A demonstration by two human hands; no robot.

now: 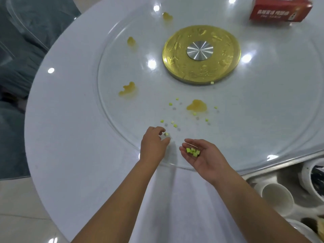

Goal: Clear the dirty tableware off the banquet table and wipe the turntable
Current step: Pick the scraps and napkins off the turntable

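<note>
A: On the near edge of the glass turntable (112, 95), the left hand (153, 144) has its fingers curled down w/ fingertip and thumb closing narrowly around one small pale-green cube (166, 134). Can't tell if the cube is lifted or still on the glass.

B: And the right hand (201, 156)?

A: Palm up, fingers loosely cupped, just right of the left hand, over the glass rim. It cradles a little heap of green cubes (192, 152), blocky, matte, some w/ paler faces.

B: What else is on the turntable?

A: More loose cubes (172, 122) scattered just beyond the hands, plus glossy amber sauce blobs: one (196, 105) near centre, one (127, 88) further left, two smaller ones (131, 41) toward the far left. Glass is clear, round, shiny w/ ceiling-light glints.

B: The hub?

A: Round gold disc (175, 55), embossed surface, w/ a brushed-metal cap (199, 50) in the middle. One cube (212, 82) sits at its near edge.

B: Table itself?

A: Round, covered in smooth white cloth (70, 137) that drapes down between the forearms. Red cardboard tissue box (280, 9) at far right, on the glass. Near right, below table level, a metal tray (259, 176) holds white ceramic cups (277, 195) and bowls; contents there too dark to make out. Grey-blue fabric-covered chairs (21, 50) on the left.
</note>
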